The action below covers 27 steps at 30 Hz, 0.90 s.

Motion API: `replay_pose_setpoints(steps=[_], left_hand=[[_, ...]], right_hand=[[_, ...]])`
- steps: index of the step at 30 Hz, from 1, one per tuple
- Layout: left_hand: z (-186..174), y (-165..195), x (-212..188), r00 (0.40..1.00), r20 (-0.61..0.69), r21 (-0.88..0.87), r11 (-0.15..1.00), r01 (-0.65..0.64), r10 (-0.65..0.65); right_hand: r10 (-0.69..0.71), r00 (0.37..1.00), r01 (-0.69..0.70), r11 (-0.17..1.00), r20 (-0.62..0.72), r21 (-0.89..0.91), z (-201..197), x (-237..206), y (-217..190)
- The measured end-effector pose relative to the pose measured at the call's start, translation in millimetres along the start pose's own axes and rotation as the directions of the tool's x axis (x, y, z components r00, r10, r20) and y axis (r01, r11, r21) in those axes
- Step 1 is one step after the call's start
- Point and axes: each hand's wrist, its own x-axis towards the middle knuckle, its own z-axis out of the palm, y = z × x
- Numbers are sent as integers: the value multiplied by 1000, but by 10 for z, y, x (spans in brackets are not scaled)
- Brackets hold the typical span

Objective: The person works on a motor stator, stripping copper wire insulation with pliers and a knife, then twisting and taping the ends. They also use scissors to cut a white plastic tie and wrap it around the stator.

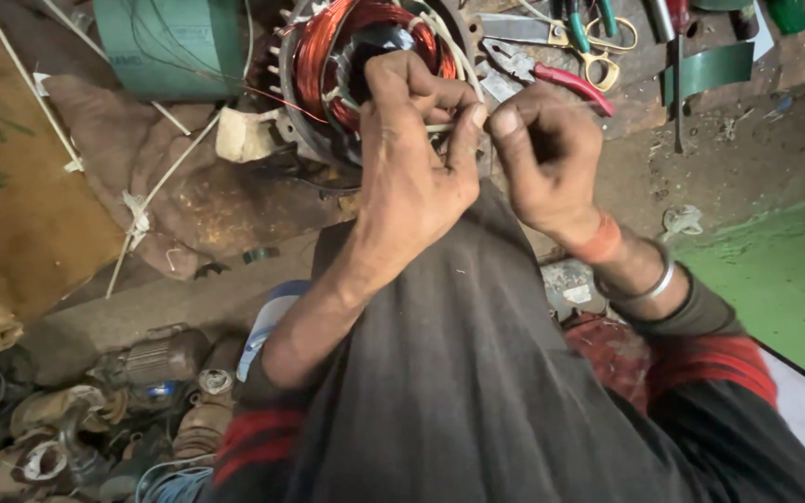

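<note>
While the round metal motor ring with shiny red-copper wire coils (347, 56) lies just beyond both hands, a thin white string (449, 126) is pinched between the closed fingers of the left hand (412, 158) and the right hand (542, 163), stretched sideways between them.

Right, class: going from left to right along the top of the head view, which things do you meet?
Green sheet roll → motor stator with copper windings → red-handled pliers → yellow-handled scissors → curved green strip. The left hand and right hand work a white cord just below the stator.
</note>
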Motion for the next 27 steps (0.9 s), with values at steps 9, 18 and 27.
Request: replay_pose_setpoints(steps=[9, 18, 27], left_hand=[[-34, -60, -17, 1000, 9, 91, 996, -11, 10], [19, -2, -46, 995, -23, 196, 977, -87, 93], [-13, -22, -35, 998, 6, 214, 975, -58, 58]], right_hand=[[-328, 939, 343, 854, 106, -391, -265, -19, -260], [-497, 855, 508, 748, 147, -427, -118, 88, -106], [-154, 988, 152, 956, 12, -251, -186, -129, -144]])
